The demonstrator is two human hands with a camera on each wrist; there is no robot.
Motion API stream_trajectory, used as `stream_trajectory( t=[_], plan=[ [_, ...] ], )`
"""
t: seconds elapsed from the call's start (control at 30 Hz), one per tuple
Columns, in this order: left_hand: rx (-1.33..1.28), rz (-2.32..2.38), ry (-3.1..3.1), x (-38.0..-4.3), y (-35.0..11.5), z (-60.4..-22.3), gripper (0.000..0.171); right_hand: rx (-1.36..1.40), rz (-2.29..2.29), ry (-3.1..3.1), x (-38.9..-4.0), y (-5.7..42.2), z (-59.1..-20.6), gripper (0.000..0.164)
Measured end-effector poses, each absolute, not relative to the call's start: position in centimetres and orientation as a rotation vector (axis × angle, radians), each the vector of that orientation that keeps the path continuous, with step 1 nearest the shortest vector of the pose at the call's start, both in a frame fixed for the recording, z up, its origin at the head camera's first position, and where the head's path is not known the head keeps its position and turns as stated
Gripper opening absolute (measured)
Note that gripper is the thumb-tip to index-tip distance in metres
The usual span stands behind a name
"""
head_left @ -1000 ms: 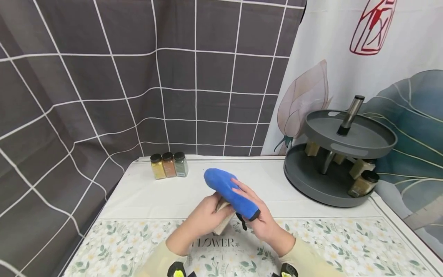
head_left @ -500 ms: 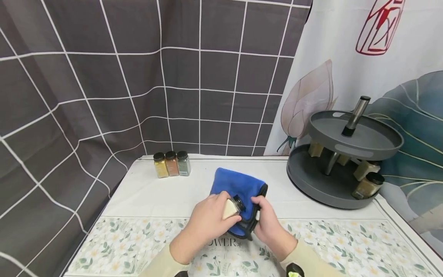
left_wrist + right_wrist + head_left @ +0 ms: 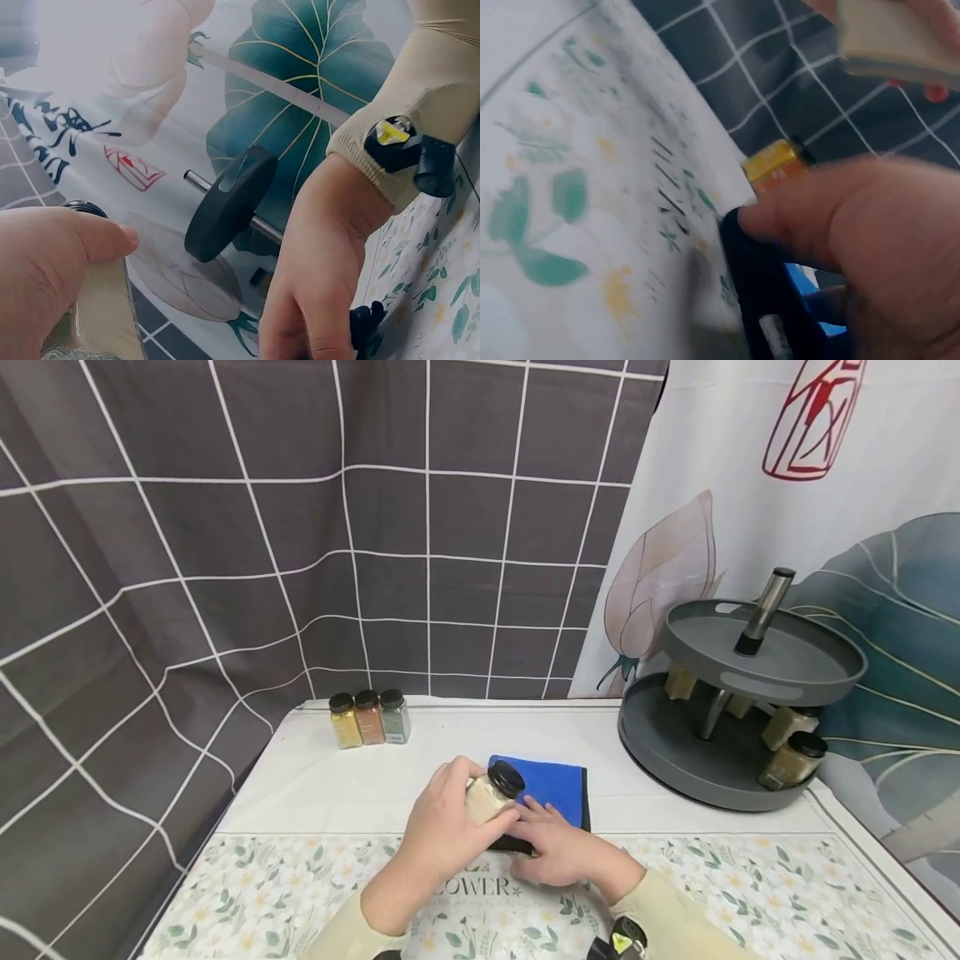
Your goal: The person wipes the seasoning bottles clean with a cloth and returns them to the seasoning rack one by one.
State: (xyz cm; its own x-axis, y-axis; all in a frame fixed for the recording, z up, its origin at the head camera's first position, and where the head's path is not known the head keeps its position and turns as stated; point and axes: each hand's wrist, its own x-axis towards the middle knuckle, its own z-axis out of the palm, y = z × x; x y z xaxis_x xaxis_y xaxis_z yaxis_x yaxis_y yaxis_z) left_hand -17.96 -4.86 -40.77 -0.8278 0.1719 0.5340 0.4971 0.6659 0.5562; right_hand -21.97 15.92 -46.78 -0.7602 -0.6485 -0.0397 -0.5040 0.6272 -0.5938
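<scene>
My left hand [image 3: 442, 814] grips a spice jar [image 3: 489, 800] with pale cream contents and a black lid, tilted and raised over the table. In the left wrist view, the thumb lies across this jar [image 3: 109, 311]. A folded blue cloth [image 3: 553, 783] with black edging lies just beyond and to the right of the jar. On its near part rests my right hand [image 3: 558, 852], fingers spread out straight. The blurred right wrist view has the thumb by the cloth's dark edge [image 3: 761, 285]; the other fingers are partly hidden there.
Three spice jars, yellow [image 3: 346, 727], orange [image 3: 369, 723] and grey-green [image 3: 395, 722], stand together at the back left. A grey two-tier round tray [image 3: 701, 777] stands at the right, with several jars on its lower tier. Behind hangs a dark grid-patterned curtain [image 3: 465, 585].
The blue cloth, earlier held up around the jar by both hands, now lies folded on the table. My right hand has lowered onto it, while the left still holds the jar, now more upright.
</scene>
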Motion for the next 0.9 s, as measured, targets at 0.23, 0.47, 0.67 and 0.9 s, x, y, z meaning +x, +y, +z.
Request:
stream_trajectory(
  t=[0.23, 0.47, 0.67, 0.9],
  plan=[
    [-0.615, -0.884, -2.466, -18.2, -4.8, -41.0, 0.051, -1.067, -1.56, 2.149, -22.1, 16.4, -45.6, 0.046],
    [-0.739, -0.492, -2.412, -18.6, -4.4, -42.0, 0.05, -1.132, -1.897, 1.964, -21.6, 16.4, -43.8, 0.039],
    [-0.747, -0.527, -2.476, -18.7, -4.2, -42.6, 0.059, -1.121, -1.82, 2.279, -21.9, 16.9, -43.3, 0.03],
    [-0.636, -0.804, -2.673, -19.0, -5.3, -41.9, 0.068, -1.101, -1.63, 2.985, -23.6, 23.7, -40.8, 0.041]
  ],
)
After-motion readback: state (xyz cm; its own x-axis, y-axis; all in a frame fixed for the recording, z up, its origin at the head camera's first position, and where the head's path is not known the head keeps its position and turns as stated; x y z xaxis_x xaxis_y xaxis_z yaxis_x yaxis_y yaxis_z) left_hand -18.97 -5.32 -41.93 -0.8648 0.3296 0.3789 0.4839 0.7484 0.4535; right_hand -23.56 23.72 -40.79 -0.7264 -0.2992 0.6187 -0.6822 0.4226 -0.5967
